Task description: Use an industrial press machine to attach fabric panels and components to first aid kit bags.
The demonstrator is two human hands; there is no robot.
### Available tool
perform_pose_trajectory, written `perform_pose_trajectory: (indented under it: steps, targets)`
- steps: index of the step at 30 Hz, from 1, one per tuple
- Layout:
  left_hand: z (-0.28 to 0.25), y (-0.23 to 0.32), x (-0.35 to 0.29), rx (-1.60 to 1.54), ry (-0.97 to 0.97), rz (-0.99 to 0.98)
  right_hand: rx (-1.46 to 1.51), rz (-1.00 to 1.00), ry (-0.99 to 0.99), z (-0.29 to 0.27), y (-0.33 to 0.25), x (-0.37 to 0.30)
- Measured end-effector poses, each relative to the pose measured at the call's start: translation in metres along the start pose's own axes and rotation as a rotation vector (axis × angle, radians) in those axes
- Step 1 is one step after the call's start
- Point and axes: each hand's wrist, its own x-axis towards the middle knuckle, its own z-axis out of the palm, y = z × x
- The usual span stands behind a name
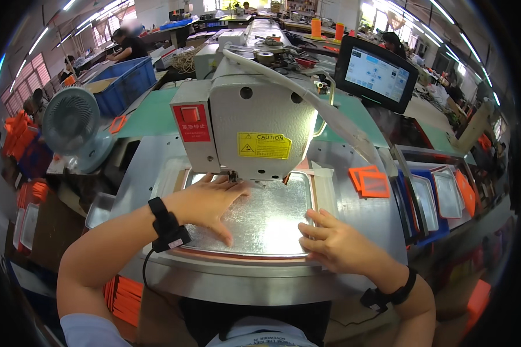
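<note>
Across the middle of the scene spreads a broad metal surface, its front edge curving just before the person's body. Above its far part stands a large white machine, whose head overhangs the work. At the far left, a blue bin lies behind a pale fan; at the upper right, a lit screen tilts toward the person. On the metal surface, under and in front of the machine's head, lies the silvery panel, rectangular with rounded corners, its far edge partly hidden. The left hand rests palm down on the panel's left part, fingers spread and thumb well apart, gripping nothing; its fingertips reach the machine's lower edge. The right hand lies at the panel's right edge, near the close corner, with fingers loosely bent and slightly parted; whether they pinch the rim cannot be told. To the right, apart from the panel, two orange squares overlap. A black strap circles the left wrist; another circles the right.
</note>
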Motion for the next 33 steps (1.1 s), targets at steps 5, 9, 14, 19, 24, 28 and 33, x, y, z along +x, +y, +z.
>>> perform_pose_trajectory:
  steps: [5,9,14,19,24,28,33]
  targets:
    - [-0.01,-0.003,0.023,-0.304,-0.23,-0.079,0.011,-0.004,-0.023,-0.002,0.001,-0.001]
    - [-0.016,0.009,0.022,-0.204,-0.194,-0.055,0.022,-0.002,-0.01,0.001,0.002,-0.002]
    - [0.002,0.021,0.0,-0.154,-0.127,-0.067,0.024,0.0,0.021,0.002,0.003,-0.003]
    - [-0.011,0.031,0.008,-0.342,-0.3,-0.122,0.056,-0.022,-0.012,-0.001,0.007,-0.003]
    - [-0.011,0.043,0.008,-0.244,-0.347,-0.118,0.2,-0.022,-0.024,-0.001,0.016,-0.006]
    - [-0.012,0.042,0.009,-0.264,-0.379,-0.143,0.605,0.234,0.076,-0.017,0.051,0.001]
    - [-0.016,0.041,0.012,-0.336,-0.405,-0.148,0.151,0.25,-0.044,0.004,0.1,0.028]
